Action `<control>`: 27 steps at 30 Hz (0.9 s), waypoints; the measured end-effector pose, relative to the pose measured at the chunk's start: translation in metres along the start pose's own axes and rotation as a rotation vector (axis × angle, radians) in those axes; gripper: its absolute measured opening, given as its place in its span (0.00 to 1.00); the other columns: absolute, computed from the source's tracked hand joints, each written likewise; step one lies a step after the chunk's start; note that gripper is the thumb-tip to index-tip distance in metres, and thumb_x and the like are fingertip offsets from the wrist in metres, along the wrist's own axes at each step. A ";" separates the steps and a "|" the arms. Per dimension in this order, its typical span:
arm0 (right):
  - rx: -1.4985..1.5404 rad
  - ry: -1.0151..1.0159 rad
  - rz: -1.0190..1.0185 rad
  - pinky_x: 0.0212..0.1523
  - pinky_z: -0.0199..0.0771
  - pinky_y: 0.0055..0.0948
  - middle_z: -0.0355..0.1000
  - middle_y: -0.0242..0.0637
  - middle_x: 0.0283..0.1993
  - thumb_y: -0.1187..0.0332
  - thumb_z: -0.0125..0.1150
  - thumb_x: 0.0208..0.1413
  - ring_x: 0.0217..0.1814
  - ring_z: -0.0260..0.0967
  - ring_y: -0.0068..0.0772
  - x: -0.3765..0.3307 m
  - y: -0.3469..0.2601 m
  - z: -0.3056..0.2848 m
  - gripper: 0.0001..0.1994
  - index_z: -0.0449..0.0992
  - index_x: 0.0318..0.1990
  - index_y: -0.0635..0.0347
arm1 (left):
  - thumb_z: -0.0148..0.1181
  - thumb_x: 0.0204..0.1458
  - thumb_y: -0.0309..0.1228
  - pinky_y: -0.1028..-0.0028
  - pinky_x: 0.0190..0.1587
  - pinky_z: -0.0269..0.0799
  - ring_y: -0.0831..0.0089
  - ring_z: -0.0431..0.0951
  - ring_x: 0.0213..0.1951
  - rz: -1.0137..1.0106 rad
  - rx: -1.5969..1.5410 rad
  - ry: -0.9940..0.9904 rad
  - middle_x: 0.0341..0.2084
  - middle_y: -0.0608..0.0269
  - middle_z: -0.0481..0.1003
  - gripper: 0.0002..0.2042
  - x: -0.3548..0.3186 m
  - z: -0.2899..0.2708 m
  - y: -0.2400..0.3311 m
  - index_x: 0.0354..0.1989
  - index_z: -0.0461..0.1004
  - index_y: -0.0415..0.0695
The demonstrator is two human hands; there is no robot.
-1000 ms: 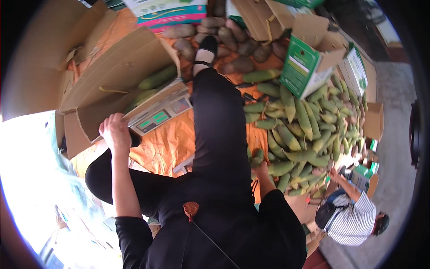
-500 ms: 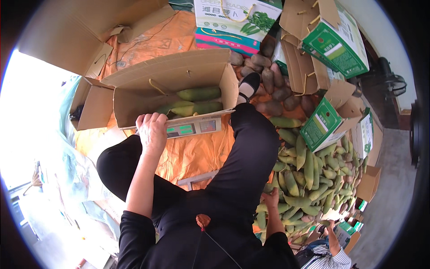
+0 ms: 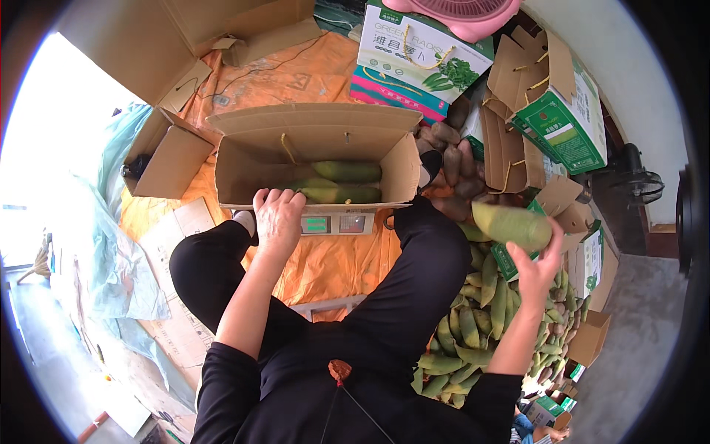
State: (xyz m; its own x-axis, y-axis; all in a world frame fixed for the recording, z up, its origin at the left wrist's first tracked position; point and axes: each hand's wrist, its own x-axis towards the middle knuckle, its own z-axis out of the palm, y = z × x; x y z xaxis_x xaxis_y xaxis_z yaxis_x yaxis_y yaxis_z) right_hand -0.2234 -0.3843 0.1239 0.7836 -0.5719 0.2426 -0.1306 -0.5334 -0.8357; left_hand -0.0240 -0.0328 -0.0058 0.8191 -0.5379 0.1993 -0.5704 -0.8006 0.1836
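Observation:
Fingers of my left hand (image 3: 278,222) are curled over the near rim of an open cardboard box (image 3: 255,155). Inside it lie several green radishes (image 3: 346,172) on their sides; the deepest part is shadowed. Under the box is a scale (image 3: 347,223) with a lit green display. My right hand (image 3: 538,263) is closed round the end of a thick green radish (image 3: 510,225), slightly blurred. That radish is held up at the right, above the heap of green radishes (image 3: 473,325) and apart from the box.
Reddish-brown roots (image 3: 452,164) lie beyond my right knee. Green-and-white cartons (image 3: 558,126) stack at the right, with a small black fan (image 3: 637,177) behind. A white carton (image 3: 414,55) with a pink fan (image 3: 473,11) stands at the back. Orange sheeting (image 3: 274,81) covers the floor.
My right hand has risen from the heap with a green radish in it. My left hand remains on the box rim. The view has shifted, bringing the pink fan in at the top.

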 end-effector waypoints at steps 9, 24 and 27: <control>-0.167 -0.381 -0.591 0.45 0.72 0.32 0.73 0.41 0.42 0.72 0.73 0.35 0.43 0.73 0.39 0.085 -0.121 0.125 0.27 0.70 0.46 0.59 | 0.54 0.43 0.25 0.59 0.54 0.58 0.65 0.72 0.37 -0.004 -0.045 0.024 0.26 0.66 0.72 0.02 0.000 0.001 -0.003 0.25 0.72 0.48; -0.601 -0.709 -0.509 0.45 0.69 0.44 0.73 0.42 0.41 0.58 0.69 0.42 0.45 0.73 0.48 0.064 -0.092 0.327 0.25 0.68 0.47 0.55 | 0.56 0.43 0.26 0.59 0.52 0.59 0.64 0.72 0.36 0.010 -0.016 0.004 0.24 0.65 0.71 0.02 -0.001 0.000 -0.003 0.24 0.70 0.48; -0.481 -0.799 -0.426 0.48 0.70 0.44 0.74 0.42 0.44 0.54 0.69 0.42 0.48 0.72 0.46 0.077 -0.096 0.294 0.29 0.68 0.52 0.54 | 0.54 0.43 0.24 0.59 0.53 0.58 0.64 0.72 0.37 -0.003 -0.029 0.003 0.24 0.65 0.71 0.03 -0.001 -0.002 -0.001 0.25 0.71 0.48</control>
State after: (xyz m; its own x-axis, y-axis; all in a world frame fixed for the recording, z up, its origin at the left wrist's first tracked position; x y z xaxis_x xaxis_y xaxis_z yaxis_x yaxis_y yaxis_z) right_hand 0.0280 -0.1932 0.0780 0.9744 0.2125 -0.0730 0.1618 -0.8891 -0.4281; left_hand -0.0240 -0.0308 -0.0046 0.8208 -0.5345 0.2012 -0.5693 -0.7943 0.2122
